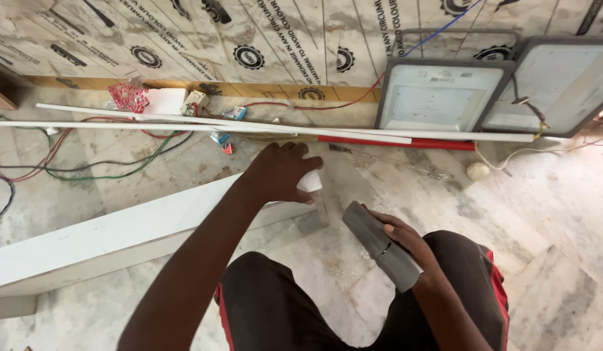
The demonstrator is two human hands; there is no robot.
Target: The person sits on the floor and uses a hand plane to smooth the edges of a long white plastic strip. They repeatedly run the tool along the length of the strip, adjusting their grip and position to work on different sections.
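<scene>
reaching forward from the lower left, the left hand (280, 172) lies palm down on the near end of a long white board (119, 237), its fingers curled over the board's end and pressed close together, gripping that end. the forearm runs straight and bare from the lower edge of the view up to the wrist. the right hand (405, 242) rests above the right knee, closed round a grey oblong block (380, 246) that slants from upper left to lower right; the thumb lies along its upper face and the fingers wrap beneath, out of sight. the board stretches away to the left over the marble floor (548, 195), its far end beyond the frame. ahead, thin white conduit strips (184, 123) lie across the floor, with a red strip (392, 142) touching their right part. two grey-framed flat flood lamps (438, 97) lean against a wall sheeted in pale protective film bearing round black stamps and slanted black lettering. near the wall, at left, sit a red-and-white crumpled packet (128, 96), a small white box (166, 101) and a little blue wrapper (236, 113). red, green and blue wires (87, 170) loop over the floor at left.
</scene>
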